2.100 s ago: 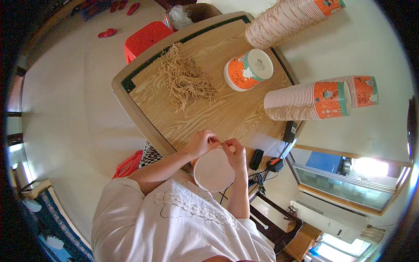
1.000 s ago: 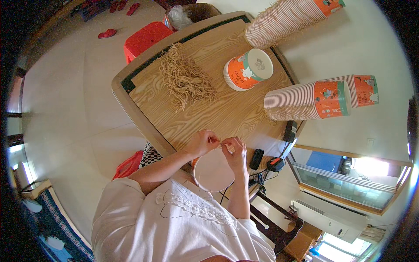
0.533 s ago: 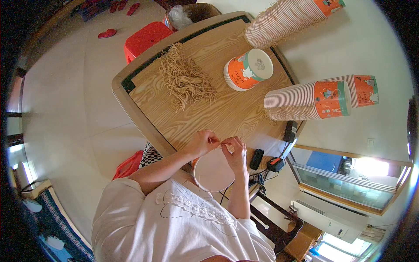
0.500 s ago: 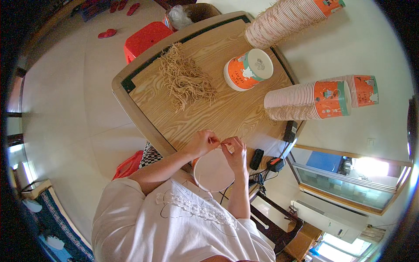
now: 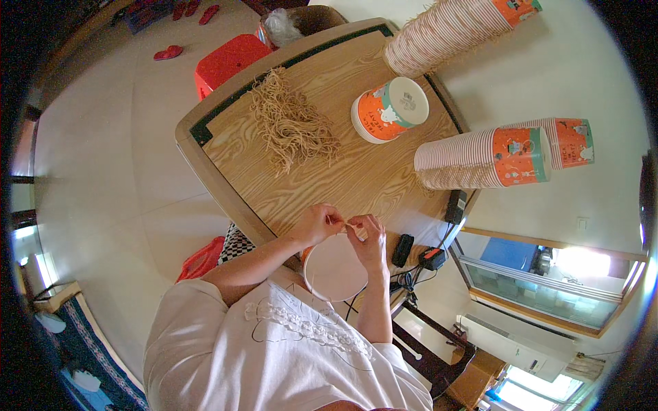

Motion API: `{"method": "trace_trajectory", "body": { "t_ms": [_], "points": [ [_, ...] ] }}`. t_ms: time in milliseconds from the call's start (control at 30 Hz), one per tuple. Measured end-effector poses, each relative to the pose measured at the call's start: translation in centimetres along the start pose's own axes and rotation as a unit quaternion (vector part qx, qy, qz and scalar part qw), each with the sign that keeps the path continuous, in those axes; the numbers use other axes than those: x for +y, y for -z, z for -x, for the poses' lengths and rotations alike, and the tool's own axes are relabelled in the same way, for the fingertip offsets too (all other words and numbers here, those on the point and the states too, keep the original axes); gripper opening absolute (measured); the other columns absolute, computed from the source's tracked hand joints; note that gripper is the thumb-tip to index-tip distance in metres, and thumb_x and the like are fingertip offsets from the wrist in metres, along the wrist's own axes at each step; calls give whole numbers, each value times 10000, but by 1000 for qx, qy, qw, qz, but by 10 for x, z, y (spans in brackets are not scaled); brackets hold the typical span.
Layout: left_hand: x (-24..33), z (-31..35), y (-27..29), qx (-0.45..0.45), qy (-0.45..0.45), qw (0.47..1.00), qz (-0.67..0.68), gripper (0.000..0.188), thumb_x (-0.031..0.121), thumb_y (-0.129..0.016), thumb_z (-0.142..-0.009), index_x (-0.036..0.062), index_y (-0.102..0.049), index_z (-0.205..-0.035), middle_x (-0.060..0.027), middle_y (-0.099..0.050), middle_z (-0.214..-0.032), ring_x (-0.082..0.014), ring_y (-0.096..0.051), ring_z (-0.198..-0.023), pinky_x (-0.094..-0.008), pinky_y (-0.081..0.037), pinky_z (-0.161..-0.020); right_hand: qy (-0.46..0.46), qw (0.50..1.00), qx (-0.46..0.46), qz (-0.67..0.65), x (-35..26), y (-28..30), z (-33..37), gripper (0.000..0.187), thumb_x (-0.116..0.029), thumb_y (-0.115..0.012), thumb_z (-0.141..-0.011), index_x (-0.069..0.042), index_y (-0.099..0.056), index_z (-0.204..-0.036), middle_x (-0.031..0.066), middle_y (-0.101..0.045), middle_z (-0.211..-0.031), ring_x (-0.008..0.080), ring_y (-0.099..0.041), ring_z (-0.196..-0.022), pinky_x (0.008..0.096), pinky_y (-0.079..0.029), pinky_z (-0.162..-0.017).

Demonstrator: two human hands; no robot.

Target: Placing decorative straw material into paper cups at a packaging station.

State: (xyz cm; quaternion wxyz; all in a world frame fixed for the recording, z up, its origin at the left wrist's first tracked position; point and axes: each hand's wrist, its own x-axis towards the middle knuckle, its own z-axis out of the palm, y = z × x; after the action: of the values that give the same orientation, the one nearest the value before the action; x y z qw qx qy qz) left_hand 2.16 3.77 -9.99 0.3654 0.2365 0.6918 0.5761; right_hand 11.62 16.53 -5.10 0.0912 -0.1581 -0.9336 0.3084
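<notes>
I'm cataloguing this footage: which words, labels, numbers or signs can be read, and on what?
Middle tub: legible dark lettering, not copied here.
Its base: grey print, too small to read.
Far right tubs: similar lettering, not copied.
Top tubs: print too small.
Nearest tub: none readable.

The window (image 5: 538, 389) at lower right glares white; soft shadow marks the upper-right wall (image 5: 582, 75); fisheye distortion bends edges near black corners.

strand (image 5: 349, 225) too small to trace, upper cup stack (image 5: 449, 38) cut off
</notes>
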Motion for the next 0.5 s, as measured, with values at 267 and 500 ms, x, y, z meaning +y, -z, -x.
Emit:
{"method": "trace_trajectory", "body": {
  "t_ms": [267,500],
  "points": [
    [8,1,2,3,-7,1000,4,158,149,-651,-687,7,-632,-752,-114,-609,-734,-192,-600,-662,-296,-475,-605,0,1000,-2,-2,-2,3,-2,102,-90,-645,-675,-88,-563,-735,33,-574,-757,212,-541,-754,365,-389,-742],
    [2,0,1,1,-2,1000,-29,170,172,-664,-703,22,-637,-779,-90,-618,-719,-161,-594,-659,-289,-488,-614,-1,1000,-1,-18,-2,3,-5,117,-86,-656,-666,-70,-563,-736,50,-579,-759,219,-546,-723,360,-405,-709]
  ]
}}
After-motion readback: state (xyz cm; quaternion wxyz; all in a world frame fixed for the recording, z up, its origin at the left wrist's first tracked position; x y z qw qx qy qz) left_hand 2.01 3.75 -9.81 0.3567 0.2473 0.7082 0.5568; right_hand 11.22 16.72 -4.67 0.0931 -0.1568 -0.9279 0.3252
